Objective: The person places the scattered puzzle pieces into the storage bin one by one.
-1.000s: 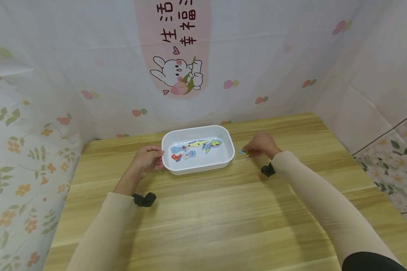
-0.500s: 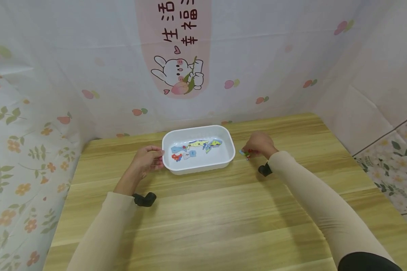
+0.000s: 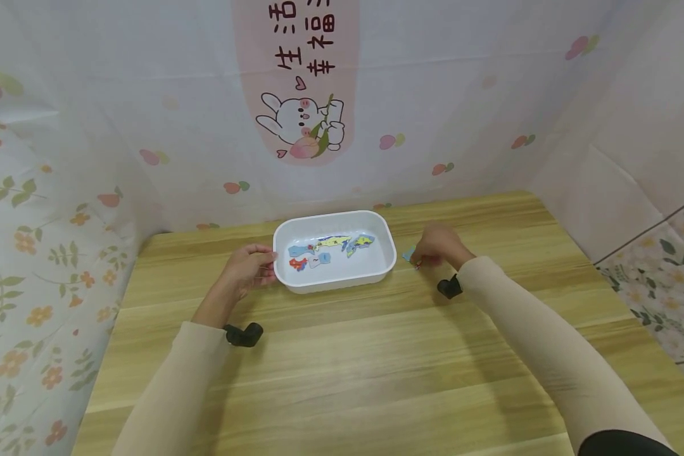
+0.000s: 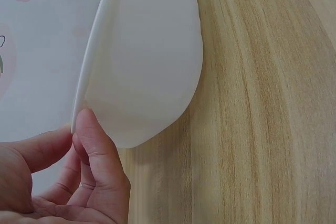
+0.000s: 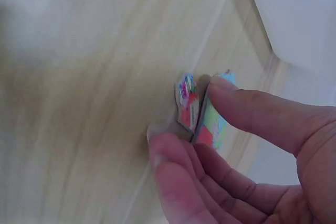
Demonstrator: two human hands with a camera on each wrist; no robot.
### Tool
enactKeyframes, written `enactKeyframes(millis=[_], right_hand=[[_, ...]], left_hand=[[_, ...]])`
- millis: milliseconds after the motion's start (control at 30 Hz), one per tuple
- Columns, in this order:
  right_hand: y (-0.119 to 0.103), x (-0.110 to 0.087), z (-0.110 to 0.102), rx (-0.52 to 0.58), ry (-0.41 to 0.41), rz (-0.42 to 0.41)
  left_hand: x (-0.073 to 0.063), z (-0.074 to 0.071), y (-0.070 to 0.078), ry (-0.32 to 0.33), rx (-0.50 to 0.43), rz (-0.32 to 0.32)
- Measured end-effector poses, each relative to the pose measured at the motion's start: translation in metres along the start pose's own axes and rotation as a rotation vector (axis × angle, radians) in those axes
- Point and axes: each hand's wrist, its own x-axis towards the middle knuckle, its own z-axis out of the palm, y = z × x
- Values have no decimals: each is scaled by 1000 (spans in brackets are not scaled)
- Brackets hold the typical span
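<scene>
My left hand point(image 3: 246, 267) pinches the left rim of a white plastic tray point(image 3: 342, 283) between thumb and fingers, close up in the left wrist view on the tray wall point(image 4: 152, 51). Inside the tray lie several flat printed puzzle pieces point(image 3: 333, 242), in blue, yellow and red. To the right of the tray, my right hand point(image 3: 439, 244) is low at the table. In the right wrist view its thumb and fingers pinch a blue, green and red puzzle piece point(image 5: 211, 124). A smaller puzzle piece point(image 5: 189, 103) with red and purple print sits against it; its support is hard to tell.
The wooden table point(image 3: 342, 367) reaches back to a printed cloth backdrop point(image 3: 433, 95). More patterned cloth point(image 3: 45, 253) hangs along the left side. Black wrist devices point(image 3: 243, 334) stick out below both hands.
The right fingers shift slightly around the puzzle pieces, and less of the red and green print shows in the head view. My left hand and the tray keep their places.
</scene>
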Motion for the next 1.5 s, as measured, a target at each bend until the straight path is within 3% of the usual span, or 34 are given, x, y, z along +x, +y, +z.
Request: enactKeyframes(millis=[133,367,600,700,800,900,1033,1267,1500], right_hand=[[0,-2,3,75,-38,2],[-8,-7,3,9,-31,22],[-8,-4,-8,10,-57,19],[-9,-2,-19,94,-34,20],[-14,-4,-31,236,38,14],[-24,-10,-42,384,122,5],[-41,-19,-50,506,175,-17],[-62,-15,-43,566,183,-48],[-83,-6,-29,650,118,-56]], left_hand=[[0,-2,1,4,10,4],[-3,-2,1,2,15,12],[-4,0,1,-3,16,12],[-4,0,2,-5,15,13],[-4,-1,2,-8,12,14],[-4,-1,2,-9,13,16],[-4,0,2,-3,14,10],[-3,0,1,-5,23,13],[-2,0,0,-4,19,18]])
